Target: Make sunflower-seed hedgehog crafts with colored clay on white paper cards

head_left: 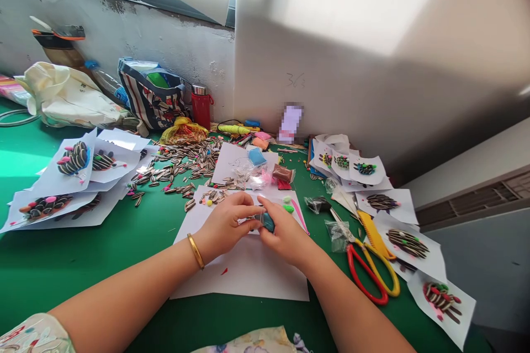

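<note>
One small blue lump (268,223) sat between our left hand (226,224), its thumb and fingertips pinched together on the lump's left end, and our right hand (285,234), whose thumb and bent fingers were clamped around the rest; both were above a white sheet (244,276). Around us, from left to right, we had seed-decorated papers (74,160) in an overlapping pile, a loose spread of striped seeds (201,154), a red bottle (202,110) against the wall, a pale blue block (256,157) just beyond our hands, a brown packet (284,174), then scissors (372,276) near a yellow toothed tool (376,236). Our fingers stood in front of part of the sheet's far half. We could not see the lump's left end fully, a pixelated patch (291,123) by the wall was unreadable, and the picture's edge cut off our left sleeve (37,336).
</note>
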Available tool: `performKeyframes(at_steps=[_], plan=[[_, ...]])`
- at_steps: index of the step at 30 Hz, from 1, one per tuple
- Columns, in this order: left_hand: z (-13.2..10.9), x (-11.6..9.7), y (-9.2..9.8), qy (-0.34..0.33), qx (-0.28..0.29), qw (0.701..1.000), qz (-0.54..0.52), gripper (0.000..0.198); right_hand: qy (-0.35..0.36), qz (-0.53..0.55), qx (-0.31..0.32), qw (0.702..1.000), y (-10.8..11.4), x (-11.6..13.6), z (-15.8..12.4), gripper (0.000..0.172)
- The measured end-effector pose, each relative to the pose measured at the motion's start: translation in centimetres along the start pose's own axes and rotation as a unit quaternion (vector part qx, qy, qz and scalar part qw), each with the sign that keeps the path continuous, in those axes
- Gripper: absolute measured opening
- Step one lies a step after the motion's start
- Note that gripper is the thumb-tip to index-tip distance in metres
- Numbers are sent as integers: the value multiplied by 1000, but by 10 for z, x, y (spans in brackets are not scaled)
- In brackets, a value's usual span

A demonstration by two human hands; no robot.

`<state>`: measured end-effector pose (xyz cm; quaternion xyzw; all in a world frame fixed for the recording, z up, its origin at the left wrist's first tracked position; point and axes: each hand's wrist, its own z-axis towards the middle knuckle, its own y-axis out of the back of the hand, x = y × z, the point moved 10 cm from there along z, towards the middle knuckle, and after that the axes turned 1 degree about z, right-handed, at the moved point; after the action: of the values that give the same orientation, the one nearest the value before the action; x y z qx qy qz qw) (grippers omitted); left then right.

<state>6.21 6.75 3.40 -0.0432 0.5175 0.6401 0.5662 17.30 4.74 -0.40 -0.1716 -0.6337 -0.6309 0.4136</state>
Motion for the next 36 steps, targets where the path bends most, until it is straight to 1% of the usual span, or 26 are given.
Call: performKeyframes(at_steps=[2, 5, 9, 12, 14, 16, 19, 21, 23, 25, 28, 30, 32, 36], plan=[[0, -7, 1, -23, -6, 1000, 15, 19, 1, 20, 14, 1000, -3, 2, -1, 70], [0, -15, 6, -45, -31, 998, 22, 11, 5, 47, 19, 999, -3, 6, -2, 73], [-1, -17, 12, -51, -53, 996, 43, 1, 3, 65, 9, 998, 2, 8, -2, 73], [-3, -15, 16, -56, -67, 995, 55, 3, -14, 67, 0, 998, 6, 5, -2, 70], [-4, -15, 17, -67, -74, 993, 64, 7, -20, 66, -6, 998, 8, 4, -2, 68], [-3, -17, 17, -80, -70, 991, 78, 13, -17, 64, -12, 998, 10, 5, -1, 68], [-2, -20, 15, -95, -60, 989, 93, 10, -9, 61, -11, 998, 11, 10, -1, 64], [-2, -21, 15, -97, -54, 988, 105, 11, -10, 57, -13, 998, 12, 12, -1, 58], [-1, -20, 13, -89, -38, 988, 124, 18, -12, 41, -27, 999, 14, 14, -1, 48], [-1, -19, 9, -75, -15, 987, 142, 23, -4, 13, -54, 998, 17, 16, 0, 36], [-2, -16, 5, -56, 6, 988, 144, 28, 36, -20, -82, 996, 19, 23, 0, 18], [-2, -15, 5, -51, 8, 990, 128, 27, 63, -25, -85, 994, 19, 27, 0, 10], [-2, -13, 5, -33, 5, 995, 96, 21, 83, -24, -87, 992, 20, 30, 0, 8], [-1, 3, 5, 54, 2, 999, -9, 7, 99, -16, -98, 990, 24, 34, -2, 11]])
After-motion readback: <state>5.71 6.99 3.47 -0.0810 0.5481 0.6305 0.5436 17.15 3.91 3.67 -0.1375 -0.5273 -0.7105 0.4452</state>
